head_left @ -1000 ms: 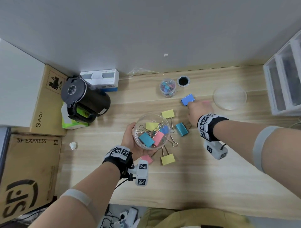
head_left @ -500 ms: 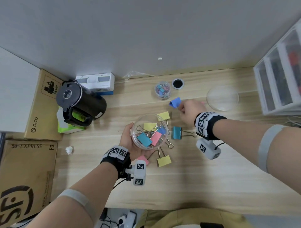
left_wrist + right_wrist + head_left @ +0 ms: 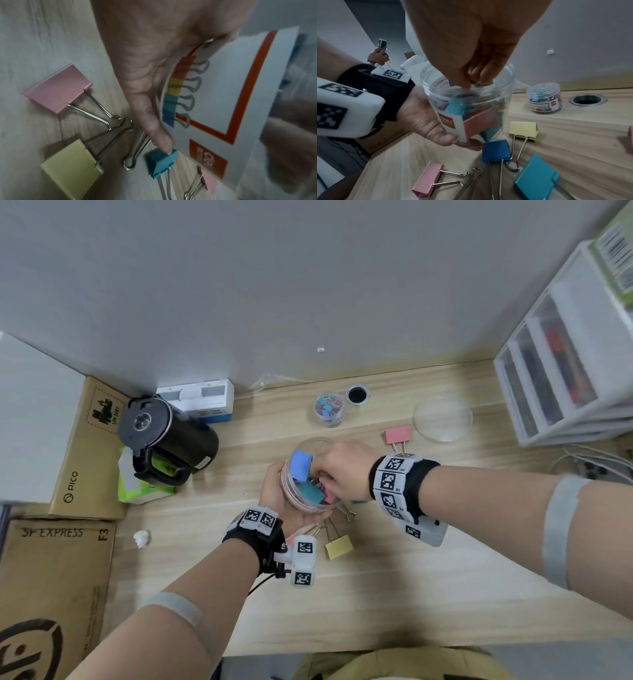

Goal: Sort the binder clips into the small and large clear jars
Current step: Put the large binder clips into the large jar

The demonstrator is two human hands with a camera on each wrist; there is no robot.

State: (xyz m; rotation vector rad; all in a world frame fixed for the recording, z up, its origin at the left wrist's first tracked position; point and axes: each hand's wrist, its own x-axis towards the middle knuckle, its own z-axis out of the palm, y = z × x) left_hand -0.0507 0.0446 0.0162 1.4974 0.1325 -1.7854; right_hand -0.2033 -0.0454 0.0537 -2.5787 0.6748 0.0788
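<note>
Wooden desk [image 3: 394, 594] across the lower frame. Black kettle [image 3: 164, 436] at centre left. Mid-frame, large clear jar [image 3: 301, 501] cupped from below in the left hand [image 3: 284, 501], fingers curled round its wall, several clips inside. Right hand [image 3: 342, 474] over the jar mouth, fingertips [image 3: 465, 82] pinching the wire handles of a blue clip [image 3: 301, 466] at the rim. Small jar [image 3: 329, 409] of clips upper centre, well apart. Loose yellow clip [image 3: 338, 546] below the jar, pink clip [image 3: 397, 435] at right.
</note>
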